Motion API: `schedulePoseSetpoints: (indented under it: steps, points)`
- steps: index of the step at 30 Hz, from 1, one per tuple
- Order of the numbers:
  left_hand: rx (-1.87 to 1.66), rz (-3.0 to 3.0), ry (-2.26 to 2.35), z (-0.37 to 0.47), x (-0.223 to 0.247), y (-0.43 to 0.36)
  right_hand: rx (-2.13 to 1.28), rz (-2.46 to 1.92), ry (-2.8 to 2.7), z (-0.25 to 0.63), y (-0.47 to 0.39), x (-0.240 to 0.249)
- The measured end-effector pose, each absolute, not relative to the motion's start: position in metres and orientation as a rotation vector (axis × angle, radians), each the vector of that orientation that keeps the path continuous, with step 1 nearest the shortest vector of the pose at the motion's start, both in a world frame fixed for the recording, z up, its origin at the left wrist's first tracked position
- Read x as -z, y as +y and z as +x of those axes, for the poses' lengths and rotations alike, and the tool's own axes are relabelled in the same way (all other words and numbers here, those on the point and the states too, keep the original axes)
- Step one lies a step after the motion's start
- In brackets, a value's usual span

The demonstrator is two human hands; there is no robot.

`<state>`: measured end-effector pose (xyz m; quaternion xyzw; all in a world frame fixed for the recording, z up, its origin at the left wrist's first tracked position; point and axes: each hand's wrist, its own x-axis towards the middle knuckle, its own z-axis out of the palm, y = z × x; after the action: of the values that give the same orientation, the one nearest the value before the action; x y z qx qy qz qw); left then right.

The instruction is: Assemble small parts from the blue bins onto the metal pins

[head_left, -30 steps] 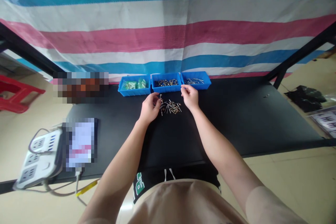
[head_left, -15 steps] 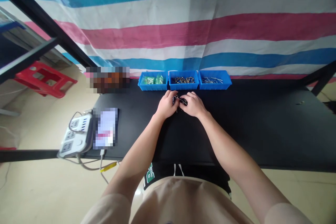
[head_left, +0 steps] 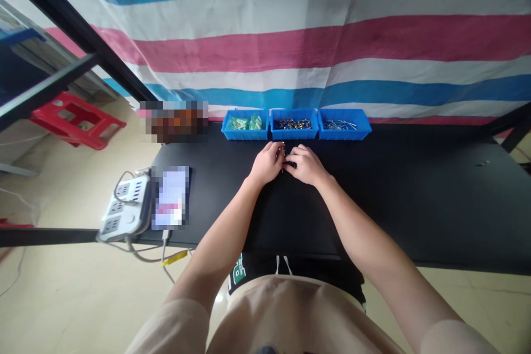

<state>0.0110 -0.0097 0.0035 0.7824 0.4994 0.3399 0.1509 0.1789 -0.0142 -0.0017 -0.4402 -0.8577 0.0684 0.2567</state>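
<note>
I see the left hand (head_left: 267, 164) and right hand (head_left: 306, 165) curled around metal pins (head_left: 282, 169) — gripped or not, I can't tell.

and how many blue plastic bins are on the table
3, in a back row: left bin with green packets, middle bin with small metal parts, right bin with thin metal pins.

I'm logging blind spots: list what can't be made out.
Metal parts: head view, mostly covered by left hand and right hand; count and grip unclear.
Brown thing: head view, masked by pixel blocks.
Small bits, right: head view, too small to identify.
Table, front right corner: head view, cut off by picture edge.
</note>
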Motion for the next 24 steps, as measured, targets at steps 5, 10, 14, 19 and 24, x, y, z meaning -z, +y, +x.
schedulePoseSetpoints:
  steps: [5, 10, 14, 19, 24]
  points:
    - [-1.003, 2.253, 1.405, 0.0110, -0.0019, -0.0093, -0.244, -1.150, -2.301, 0.1780, -0.0128, 0.0052]
    - [-1.081, 2.227, 1.351, 0.0106, -0.0038, -0.0097, -0.362, -1.181, -2.108, 0.1797, -0.0135, 0.0006]
    - [-1.121, 2.212, 1.290, 0.0104, -0.0068, -0.0109, -0.548, -1.229, -1.745, 0.1800, -0.0139, -0.0013]
    - [-1.163, 2.243, 1.190, 0.0106, -0.0094, -0.0126, -0.775, -1.156, -1.490, 0.1780, -0.0140, -0.0009]
    - [-1.154, 2.268, 1.098, 0.0108, -0.0106, -0.0139, -0.859, -1.146, -1.442, 0.1751, -0.0152, -0.0034]
